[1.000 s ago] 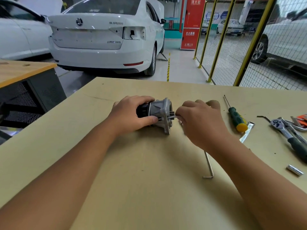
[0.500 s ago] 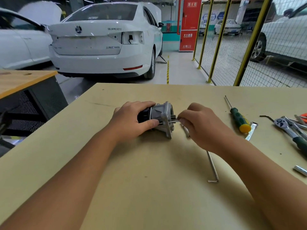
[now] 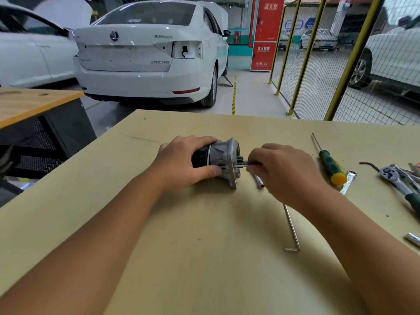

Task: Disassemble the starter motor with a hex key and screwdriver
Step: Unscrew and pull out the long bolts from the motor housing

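1. The starter motor (image 3: 223, 161) was found lying on its side near the middle of the table (image 3: 204, 258), black body to the left, grey flanged end to the right.
2. The left hand (image 3: 181, 163) was wrapped over the black body, fingers curled across the top and thumb pressed in at the near side — a firm grip.
3. A thin metal rod (image 3: 241, 165) was seen projecting from the flange; the right hand (image 3: 284, 171) was closed on its outer end, pinched at the fingertips.
4. A small silver socket (image 3: 259, 181) lay just beneath that hand.
5. A long hex key (image 3: 291, 228) lay on the table near the right forearm.
6. Further right — a green-handled screwdriver (image 3: 329, 163), then a ratchet (image 3: 400, 185) at the table's edge.
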`<act>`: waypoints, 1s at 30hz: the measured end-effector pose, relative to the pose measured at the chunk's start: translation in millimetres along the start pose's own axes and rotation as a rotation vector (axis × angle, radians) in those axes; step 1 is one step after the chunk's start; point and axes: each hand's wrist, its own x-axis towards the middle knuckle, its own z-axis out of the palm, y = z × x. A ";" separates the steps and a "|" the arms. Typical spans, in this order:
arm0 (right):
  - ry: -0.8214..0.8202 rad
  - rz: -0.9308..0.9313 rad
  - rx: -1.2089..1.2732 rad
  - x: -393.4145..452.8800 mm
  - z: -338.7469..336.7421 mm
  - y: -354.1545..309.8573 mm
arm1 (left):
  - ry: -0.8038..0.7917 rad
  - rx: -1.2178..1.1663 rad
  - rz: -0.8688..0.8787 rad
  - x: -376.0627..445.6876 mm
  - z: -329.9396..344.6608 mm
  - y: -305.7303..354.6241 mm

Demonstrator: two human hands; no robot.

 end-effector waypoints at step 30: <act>0.097 -0.021 -0.096 -2.1 6.7 10.8 | -0.002 0.075 -0.033 1.6 1.7 7.9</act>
